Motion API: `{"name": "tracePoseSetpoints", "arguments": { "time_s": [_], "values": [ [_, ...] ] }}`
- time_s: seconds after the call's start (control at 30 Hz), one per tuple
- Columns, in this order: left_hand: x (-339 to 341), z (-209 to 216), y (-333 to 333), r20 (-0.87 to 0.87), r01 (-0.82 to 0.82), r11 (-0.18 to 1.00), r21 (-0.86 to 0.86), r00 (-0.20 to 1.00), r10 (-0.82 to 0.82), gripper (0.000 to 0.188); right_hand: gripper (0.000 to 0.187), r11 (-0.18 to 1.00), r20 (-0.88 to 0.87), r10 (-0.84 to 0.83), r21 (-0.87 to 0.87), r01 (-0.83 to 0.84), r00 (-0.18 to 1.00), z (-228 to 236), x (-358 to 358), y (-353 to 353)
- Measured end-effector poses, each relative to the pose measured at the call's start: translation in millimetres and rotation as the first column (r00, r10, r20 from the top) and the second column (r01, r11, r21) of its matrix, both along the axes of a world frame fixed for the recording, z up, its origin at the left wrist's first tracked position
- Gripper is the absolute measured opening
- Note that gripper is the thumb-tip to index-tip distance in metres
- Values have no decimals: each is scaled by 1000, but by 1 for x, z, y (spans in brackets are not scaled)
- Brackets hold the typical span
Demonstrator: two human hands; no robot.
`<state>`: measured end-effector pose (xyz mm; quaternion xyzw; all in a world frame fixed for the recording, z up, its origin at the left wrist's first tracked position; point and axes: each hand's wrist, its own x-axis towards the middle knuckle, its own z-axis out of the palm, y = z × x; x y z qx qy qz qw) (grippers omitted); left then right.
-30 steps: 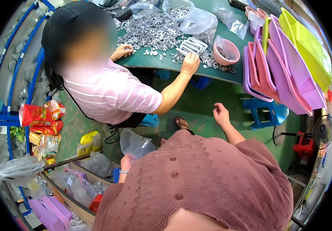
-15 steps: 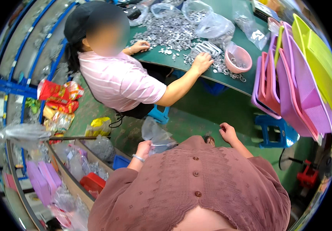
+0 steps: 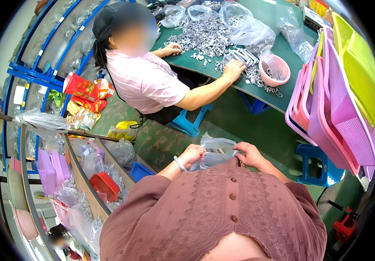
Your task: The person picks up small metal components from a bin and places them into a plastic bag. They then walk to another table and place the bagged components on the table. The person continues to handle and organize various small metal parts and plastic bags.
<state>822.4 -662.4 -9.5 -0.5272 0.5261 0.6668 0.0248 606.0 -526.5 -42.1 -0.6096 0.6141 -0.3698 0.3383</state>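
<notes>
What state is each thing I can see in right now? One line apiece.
Left hand: closed on the clear bag.
Right hand: gripping the bag's other side.
Clear bag: held between both hands; opening hard to make out.
Small grey parts: loose, heaped on the green table.
Pink bowl: upright, grey pieces inside.
Colored baskets: nested, stacked at a steep tilt.
Blue stool under the co-worker: occupied.
Red tray: open-topped.

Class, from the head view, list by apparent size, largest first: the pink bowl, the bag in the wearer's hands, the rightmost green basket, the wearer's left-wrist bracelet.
1. Green basket
2. Bag
3. Pink bowl
4. Bracelet
Apparent size only: nearness makes real sizes unsure.
</notes>
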Motion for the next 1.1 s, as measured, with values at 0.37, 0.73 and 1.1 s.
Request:
{"name": "tracePoseSetpoints", "arguments": {
  "time_s": [0.37,0.73,1.1],
  "values": [
    [-54,10,4,-90,277,952,-131,953,-290,23,23,983,68,-70,172,57,995,-10,0,13],
    [-72,27,-7,-75,321,938,-129,940,-332,21,48,703,602,-196,637,-317,774,-51,0,-47],
    [-70,3,-18,-89,341,939,-41,935,-344,20,40,764,-98,144,644,-48,985,-48,33,-72]
  ]
}}
